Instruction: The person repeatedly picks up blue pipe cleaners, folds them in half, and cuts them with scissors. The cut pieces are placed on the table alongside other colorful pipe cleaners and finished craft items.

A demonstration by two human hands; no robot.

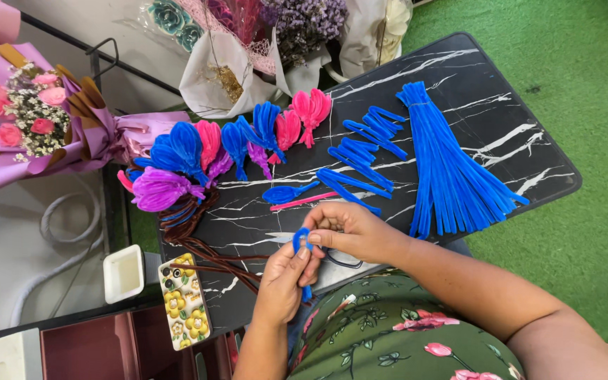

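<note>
Blue pipe cleaner (301,238) pinched between left hand (281,281) and right hand (350,229), lower centre of frame, bent into loop over near edge of surface (473,105).

Risk, judged: loop could spring open if pinch slackens; phone (184,301) overhangs near edge, could be knocked off.

Free room: bare patch centre; blue stem bundle (452,176) at right.

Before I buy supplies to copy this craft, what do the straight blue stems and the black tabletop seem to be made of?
The bundle of straight blue fuzzy stems looks like chenille pipe cleaner: a matte, velvety nap on thin, even rods. The black tabletop with white veins looks like marble-patterned laminate or a printed sheet, smooth with a slight sheen; real stone cannot be ruled out.
</note>
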